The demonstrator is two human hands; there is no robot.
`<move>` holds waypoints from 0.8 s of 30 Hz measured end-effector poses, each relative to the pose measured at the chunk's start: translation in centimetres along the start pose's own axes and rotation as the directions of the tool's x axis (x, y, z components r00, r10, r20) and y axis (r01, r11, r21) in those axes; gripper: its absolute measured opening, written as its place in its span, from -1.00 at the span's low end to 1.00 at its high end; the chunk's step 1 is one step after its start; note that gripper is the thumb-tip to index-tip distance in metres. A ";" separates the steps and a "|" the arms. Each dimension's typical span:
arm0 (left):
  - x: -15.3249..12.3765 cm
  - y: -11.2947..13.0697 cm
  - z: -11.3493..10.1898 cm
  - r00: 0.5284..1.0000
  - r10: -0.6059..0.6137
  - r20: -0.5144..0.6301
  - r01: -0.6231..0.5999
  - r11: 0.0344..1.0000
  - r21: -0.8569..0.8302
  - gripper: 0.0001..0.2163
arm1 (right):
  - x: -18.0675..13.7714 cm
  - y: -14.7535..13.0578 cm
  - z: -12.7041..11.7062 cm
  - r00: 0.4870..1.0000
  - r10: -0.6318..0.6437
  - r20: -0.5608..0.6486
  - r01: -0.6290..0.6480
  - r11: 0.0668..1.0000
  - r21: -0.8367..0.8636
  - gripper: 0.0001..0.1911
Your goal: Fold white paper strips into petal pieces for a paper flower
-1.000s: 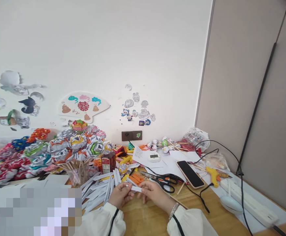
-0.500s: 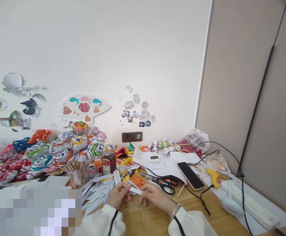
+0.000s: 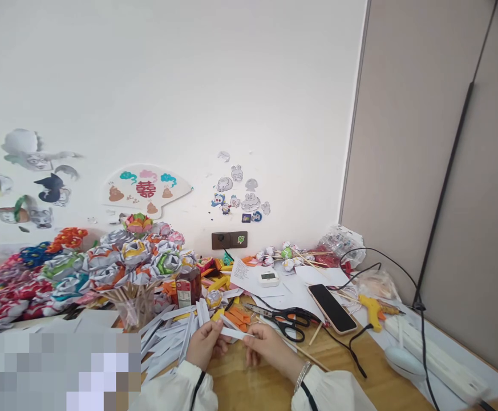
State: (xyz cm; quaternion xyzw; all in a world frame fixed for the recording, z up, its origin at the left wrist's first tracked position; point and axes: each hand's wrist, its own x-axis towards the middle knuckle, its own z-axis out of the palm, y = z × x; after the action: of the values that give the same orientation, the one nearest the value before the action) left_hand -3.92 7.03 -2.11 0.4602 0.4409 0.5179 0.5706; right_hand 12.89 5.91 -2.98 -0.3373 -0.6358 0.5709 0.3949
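A narrow white folded paper strip [image 3: 233, 333] spans the gap between my two hands, just above the wooden table [image 3: 249, 382]. My left hand [image 3: 206, 343] pinches its left end between thumb and fingers. At the other end, my right hand [image 3: 269, 347] grips the strip with thumb on top and fingers curled below. Beside my left hand lies a heap of white paper strips [image 3: 167, 337]. Orange paper pieces [image 3: 237, 317] sit just beyond the strip. Black-handled scissors [image 3: 289, 324] rest past my right hand.
Paper flowers [image 3: 116, 262] crowd the left, near a cup of sticks [image 3: 133, 308] and a bottle [image 3: 187, 288]. A white timer [image 3: 268, 277] lies on papers. To the right are a phone [image 3: 332, 308], a yellow glue gun [image 3: 372, 311], cables and a power strip [image 3: 441, 359].
Both hands keep hold of the paper strip, with slight finger shifts; the right fingers have moved a little. The view has tilted very slightly.
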 end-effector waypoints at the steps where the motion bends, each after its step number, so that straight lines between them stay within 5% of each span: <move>1: 0.0 0.1 0.0 1.000 0.004 -0.002 -0.004 1.000 0.003 -0.66 | 0.0 0.0 0.0 1.000 -0.003 0.004 0.003 1.000 0.000 -0.64; 11: 0.2 0.2 -0.3 0.998 0.049 -0.045 -0.047 0.998 0.031 -0.61 | 0.2 0.0 -0.2 1.000 0.013 0.025 -0.014 0.999 0.042 -0.53; 24: 0.3 0.3 -0.3 0.994 0.087 -0.073 -0.086 0.996 0.018 -0.59 | -0.1 -0.5 -0.5 0.998 0.023 -0.063 -0.024 1.000 -0.006 -0.67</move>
State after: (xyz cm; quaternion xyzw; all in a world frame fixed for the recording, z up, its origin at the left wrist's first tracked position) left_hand -4.26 7.37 -1.86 0.4635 0.4451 0.5556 0.5276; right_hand 13.36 5.94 -2.50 -0.3638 -0.6210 0.5627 0.4067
